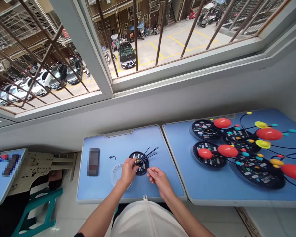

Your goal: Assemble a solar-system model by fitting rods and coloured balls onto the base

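Note:
A small black round disc (141,163) with coloured labels lies on the blue folding table (101,184) in front of me. Several thin black rods (148,153) stick out of it toward the upper right. My left hand (128,171) grips the disc's left edge with closed fingers. My right hand (159,176) is just right of the disc, fingers pinched on the end of a thin black rod (143,169) that reaches to the disc. A white ring (114,172) lies partly under my left hand.
A dark rectangular object (94,161) and a small black bent piece (112,157) lie on the left of this table. The adjoining blue table (212,187) holds several black discs with red, yellow and teal balls on wires (246,144). A teal stool (39,207) stands at the left.

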A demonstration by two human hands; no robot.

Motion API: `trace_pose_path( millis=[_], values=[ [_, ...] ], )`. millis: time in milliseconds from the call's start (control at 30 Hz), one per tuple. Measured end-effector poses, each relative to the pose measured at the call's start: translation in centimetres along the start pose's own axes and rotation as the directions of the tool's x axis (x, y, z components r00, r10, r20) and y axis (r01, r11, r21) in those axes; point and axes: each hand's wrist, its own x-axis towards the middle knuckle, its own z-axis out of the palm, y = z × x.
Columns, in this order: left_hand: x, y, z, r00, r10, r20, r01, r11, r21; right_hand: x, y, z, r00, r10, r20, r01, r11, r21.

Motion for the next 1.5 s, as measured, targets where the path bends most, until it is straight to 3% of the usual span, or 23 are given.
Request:
trace_pose_path(
  millis=[100,267,367,467,633,800,1000,1067,1233,1367,1500],
  values=[
    [-0.1,-2.3,-2.0,0.988,-0.128,-0.09,0.131,0.991,0.031,0.0,0.3,-0.1,1.0,0.003,0.006,-0.003,1.0,-0.007],
    [1.0,-7.5,-6.7,0.908,-0.329,-0.26,0.357,0.932,0.065,0.0,0.8,-0.2,1.0,0.005,0.012,-0.004,1.0,-0.014],
    [2.0,-9.2,-7.9,0.895,-0.372,-0.245,0.388,0.922,0.018,0.0,1.1,-0.1,1.0,0.001,0.013,0.0,1.0,-0.019],
    [2.7,-9.7,-7.9,0.891,-0.404,-0.206,0.394,0.915,-0.087,-0.1,1.1,0.1,1.0,-0.004,0.011,0.005,1.0,-0.026],
    [2.7,-8.3,-6.8,0.869,-0.477,-0.135,0.398,0.833,-0.383,-0.5,0.9,0.2,1.0,-0.001,-0.005,0.001,1.0,-0.031],
    [0.5,-4.2,-4.9,0.88,-0.469,0.078,0.38,0.597,-0.706,-0.5,0.8,0.4,1.0,-0.003,-0.009,0.002,1.0,-0.024],
    [-1.5,0.1,-2.6,0.884,-0.418,0.206,0.385,0.405,-0.829,-0.5,0.5,0.6,1.0,-0.004,0.013,0.004,1.0,-0.016],
    [-1.6,0.7,-2.0,0.901,-0.402,0.162,0.352,0.462,-0.814,-0.6,0.5,0.4,1.0,-0.006,0.013,0.006,1.0,-0.013],
    [-1.5,1.0,-0.8,0.948,-0.314,-0.054,0.233,0.797,-0.558,-0.7,0.5,0.0,1.0,-0.008,0.002,0.008,1.0,-0.003],
    [-1.4,1.2,-0.3,0.969,-0.201,-0.141,0.139,0.923,-0.36,-0.8,0.5,-0.2,1.0,-0.012,-0.007,0.012,1.0,0.004],
    [-1.2,1.3,0.0,0.984,-0.067,-0.167,0.037,0.983,-0.18,-0.7,0.7,-0.4,1.0,-0.015,-0.01,0.015,1.0,0.012]
  ],
)
